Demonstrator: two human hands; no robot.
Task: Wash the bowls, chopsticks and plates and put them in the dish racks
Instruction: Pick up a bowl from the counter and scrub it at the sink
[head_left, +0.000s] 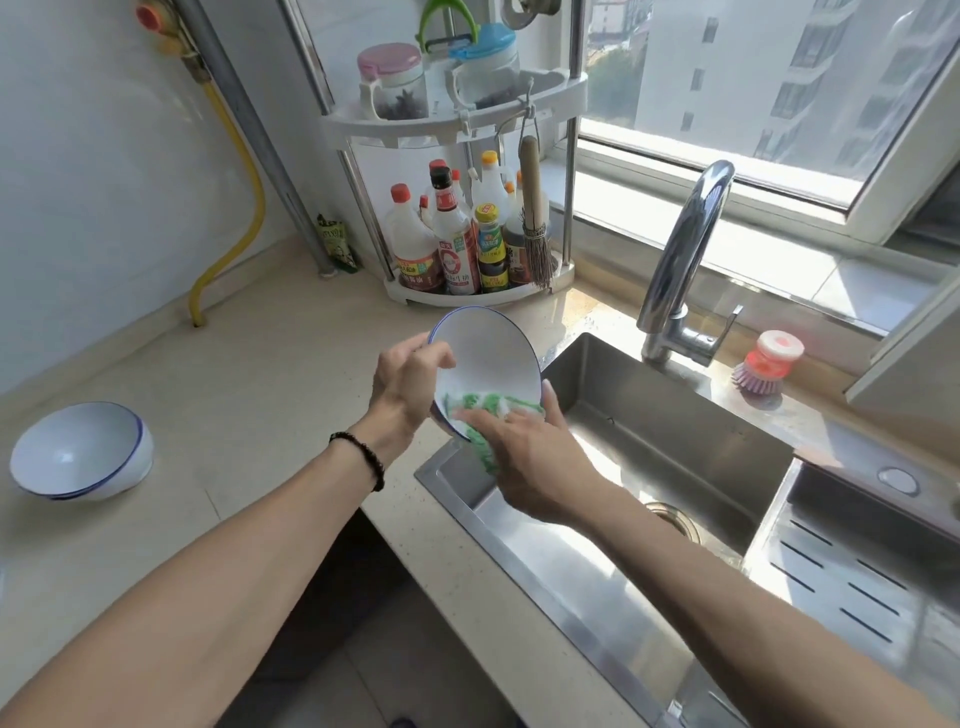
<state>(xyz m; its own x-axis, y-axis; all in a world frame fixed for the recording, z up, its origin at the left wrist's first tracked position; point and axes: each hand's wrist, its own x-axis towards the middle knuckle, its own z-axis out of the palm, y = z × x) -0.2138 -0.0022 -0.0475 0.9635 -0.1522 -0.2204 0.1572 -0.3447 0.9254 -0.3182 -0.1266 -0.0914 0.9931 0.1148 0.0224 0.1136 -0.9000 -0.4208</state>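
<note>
Currently a person stands at a stainless steel sink (675, 441) set into a pale stone counter; every place below is given relative to that sink. Over its near-left corner the left hand (410, 387) grips a white ceramic bowl with a thin blue rim line (485, 358), fingers curled over the upper left edge, the bowl tipped on its side so that its hollow faces right and towards the wearer; the left wrist carries a dark beaded bracelet (361, 457). The right hand (524, 457) presses a green and white dishcloth (488, 408) against the lower inside of the bowl, fingers curled round the cloth and pinching it.

Well to the left of the sink, on the counter, sits a second white bowl with a blue rim line (80, 452), leaning to one side; a further rim seems to show beneath it, though whether it is a stack I cannot tell. Behind the sink's left corner stands a white corner shelf (467, 111) holding sauce bottles and jars; behind the sink rises a curved chrome tap (685, 249), with no water seen running; to the tap's right lies a red and purple dish brush (769, 364).

By my judgement the bowl is light but stiff, glazed and breakable; once wet or soapy it will be slippery, so the safest hold is over the rim with thumb and fingers on opposite faces, kept low above the basin. The cloth is soft and will fold to the curve.
</note>
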